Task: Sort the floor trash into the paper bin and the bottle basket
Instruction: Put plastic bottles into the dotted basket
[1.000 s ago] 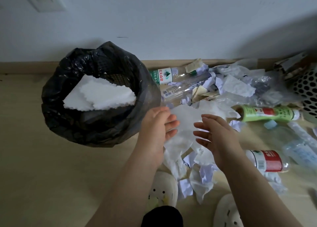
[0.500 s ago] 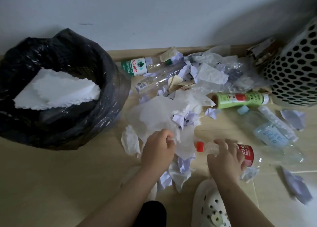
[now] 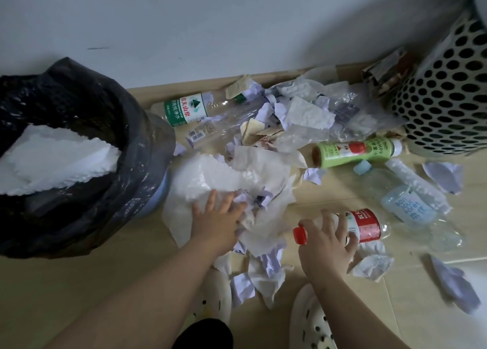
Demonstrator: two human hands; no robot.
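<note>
1. Well off to the left of our left fingers stands the paper bin (image 3: 147,143). It is lined with a black bag, and white sheets (image 3: 60,161) already lie inside.
2. Our left hand (image 3: 218,217) lies on the white tissue heap (image 3: 237,175) with its fingers spread forward. The fingertips are sunk in the folds, so we cannot tell whether they pinch the paper or only press it.
3. Our right hand (image 3: 326,240) grips the red-label bottle (image 3: 366,225). The fingers curl over its shoulder and the near edge of the label. The bottle lies on its side on the floor under those fingers, and crumpled scraps touch it on the near side.
4. Its long axis runs roughly left to right. The red cap (image 3: 300,235) sticks out past the thumb side, towards the left hand. The base points right and slightly away from us.
5. We judge the step in hand to be the pickup of this bottle.
   - The grip should settle round the body rather than the slim neck.
   - The bottle should lift straight up, so that no scrap rides along with it.
6. Far beyond the fingertips, up to the right, stands the perforated bottle basket (image 3: 442,98). The bottle should go into it base first.
</note>
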